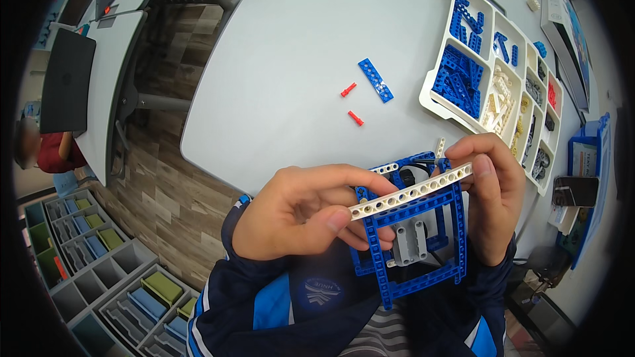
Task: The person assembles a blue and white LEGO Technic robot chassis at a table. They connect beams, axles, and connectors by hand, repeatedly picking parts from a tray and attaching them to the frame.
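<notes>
My left hand (297, 215) pinches the left end of a long white beam with a row of holes (413, 192). At the beam's other end, the thumb and fingers of my right hand (491, 188) grip it. The beam lies across the upper edge of a blue open frame built from holed beams (381, 264), held up in front of my chest. Inside the frame sits a grey block-like part (411, 241). Some of the frame's far side is hidden behind the white beam and my fingers.
On the grey table (284, 59) lie a blue plate with holes (376, 80) and two red pins (348, 90). To the right, a white sorting tray (433, 102) holds blue, white and other pieces. A phone (575, 192) is at far right; grey storage bins (99, 284) stand lower left.
</notes>
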The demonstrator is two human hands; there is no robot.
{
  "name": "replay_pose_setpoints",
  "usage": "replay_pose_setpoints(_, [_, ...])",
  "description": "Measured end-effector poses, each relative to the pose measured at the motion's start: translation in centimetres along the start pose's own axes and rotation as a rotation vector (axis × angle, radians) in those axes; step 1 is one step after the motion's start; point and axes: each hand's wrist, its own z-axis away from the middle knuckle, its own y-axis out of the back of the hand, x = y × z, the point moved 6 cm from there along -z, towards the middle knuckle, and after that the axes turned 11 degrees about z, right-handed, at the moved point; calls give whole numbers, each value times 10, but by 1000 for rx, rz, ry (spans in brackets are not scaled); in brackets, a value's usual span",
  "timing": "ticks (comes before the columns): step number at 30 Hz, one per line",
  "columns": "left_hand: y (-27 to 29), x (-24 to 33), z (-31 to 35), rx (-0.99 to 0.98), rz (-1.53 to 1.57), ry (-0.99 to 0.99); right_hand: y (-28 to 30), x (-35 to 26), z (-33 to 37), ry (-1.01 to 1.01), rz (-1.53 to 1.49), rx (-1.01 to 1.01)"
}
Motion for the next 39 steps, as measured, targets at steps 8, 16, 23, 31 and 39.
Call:
replay_pose_setpoints(8, [-6, 6, 0, 16, -59, -29, 1, -2, 1, -4, 57, 17])
replay_pose_setpoints(16, [-3, 0, -2, 12, 9, -60, 3, 0, 0, -2, 32, 33])
replay_pose_setpoints(23, [9, -11, -10, -126, 276, 5, 4, 1, -1, -5, 44, 35])
replay_pose_setpoints(31, [13, -12, -8, -98, 144, 16, 5, 0, -2, -2, 99, 62])
replay_pose_setpoints(39, [14, -17, -11, -104, 91, 10, 8, -14, 0, 99, 322, 97])
